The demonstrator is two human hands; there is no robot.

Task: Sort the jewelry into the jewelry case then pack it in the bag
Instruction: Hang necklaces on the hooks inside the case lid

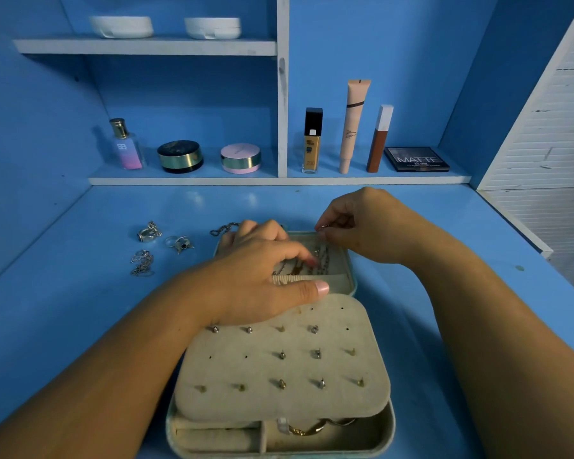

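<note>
Head view, blue desk point(80, 326). We note the jewelry case point(386, 435) lying open in the middle of the desk, base toward us and lid point(347, 260) away from us.

Right hand point(362, 223): thumb and forefinger are closed in a pinch on the upper end of a silver chain point(324, 255) at the lid's far edge. The other fingers are curled in. The chain hangs down the lid lining, beside other chains whose number we cannot make out.

Left hand point(262, 273): it lies over the left part of the lid with its fingers bent loosely. The index tip touches the chains and the thumb lies straight along the gathered pocket point(287, 279). We see nothing gripped in it.

Case base: a beige earring panel point(282, 359) covers it, with studs seated in many of its holes. Under the panel's near edge, gold rings point(312, 429) lie in the right compartment and the ring rolls point(212, 438) are on the left.

Still loose on the desk, left of the case: two silver rings point(150, 231), a ring with a dark stone point(179, 244), a bunched chain point(142, 263), and another chain point(224, 228) partly behind the left hand.

Shelf behind: perfume bottle point(126, 147), dark jar point(179, 156), pink jar point(241, 158), foundation bottle point(312, 140), two tubes point(353, 127), and a palette point(416, 159). No bag is in view.
</note>
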